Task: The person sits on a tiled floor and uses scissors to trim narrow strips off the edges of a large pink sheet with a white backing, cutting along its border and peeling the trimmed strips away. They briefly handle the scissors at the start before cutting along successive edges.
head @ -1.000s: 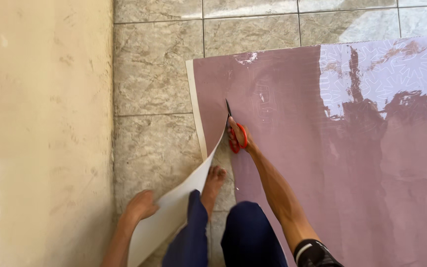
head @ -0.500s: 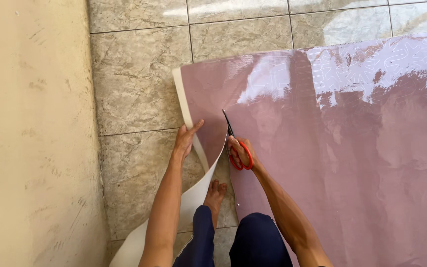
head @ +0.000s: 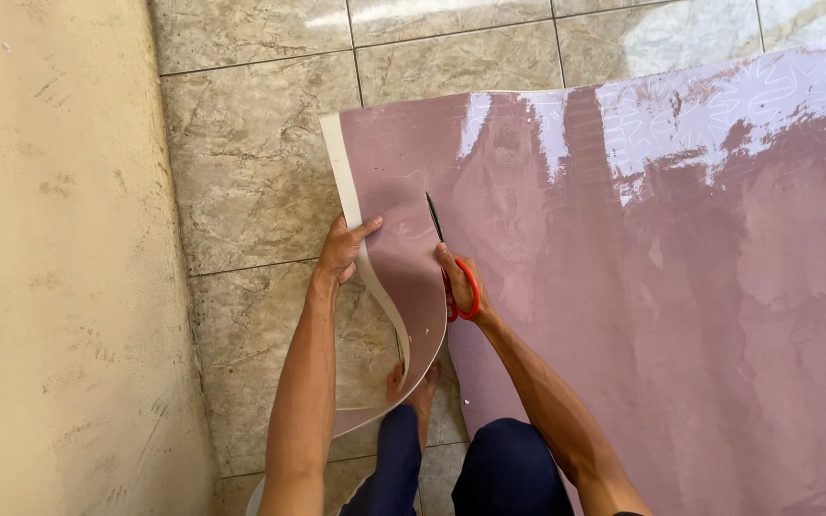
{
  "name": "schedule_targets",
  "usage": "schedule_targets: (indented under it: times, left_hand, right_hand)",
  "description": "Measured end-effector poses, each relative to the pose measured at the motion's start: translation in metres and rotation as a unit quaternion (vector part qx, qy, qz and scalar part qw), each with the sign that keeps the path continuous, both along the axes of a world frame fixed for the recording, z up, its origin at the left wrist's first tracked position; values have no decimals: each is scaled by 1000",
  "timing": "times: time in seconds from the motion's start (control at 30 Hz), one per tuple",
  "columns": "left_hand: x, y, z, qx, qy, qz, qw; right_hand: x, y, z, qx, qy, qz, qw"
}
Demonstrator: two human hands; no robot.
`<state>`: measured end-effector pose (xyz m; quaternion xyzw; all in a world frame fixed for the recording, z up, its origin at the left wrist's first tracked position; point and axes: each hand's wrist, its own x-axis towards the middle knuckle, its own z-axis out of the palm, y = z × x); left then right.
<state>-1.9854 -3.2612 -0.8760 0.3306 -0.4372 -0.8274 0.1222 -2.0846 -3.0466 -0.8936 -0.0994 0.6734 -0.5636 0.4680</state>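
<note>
A large glossy mauve sheet (head: 681, 287) lies on the tiled floor. A cut runs up from its near edge, and the strip (head: 389, 258) left of the cut curls upward, showing its white back. My left hand (head: 344, 250) grips the outer edge of that strip. My right hand (head: 459, 282) holds red-handled scissors (head: 449, 268), blades pointing away from me into the sheet at the end of the cut. My bare foot (head: 415, 387) and dark blue trouser legs show below.
A beige plastered wall (head: 59, 268) runs along the left side. Grey marbled floor tiles (head: 250, 182) with grout lines lie between the wall and the sheet. The sheet reaches past the right edge of the view.
My left hand rose from the floor and took the strip's edge. The scissors have moved farther up the sheet, and the view shifted forward.
</note>
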Motion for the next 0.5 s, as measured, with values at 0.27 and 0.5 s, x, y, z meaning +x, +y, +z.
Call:
schedule_targets:
  times: [0.27, 0.5]
  left_hand:
    - [14, 15, -12, 40, 8, -13, 999]
    - [18, 21, -8, 46, 18, -9, 999]
  right_hand:
    - [-14, -27, -9, -203, 126, 1, 971]
    - [-9, -16, -1, -59, 162, -23, 985]
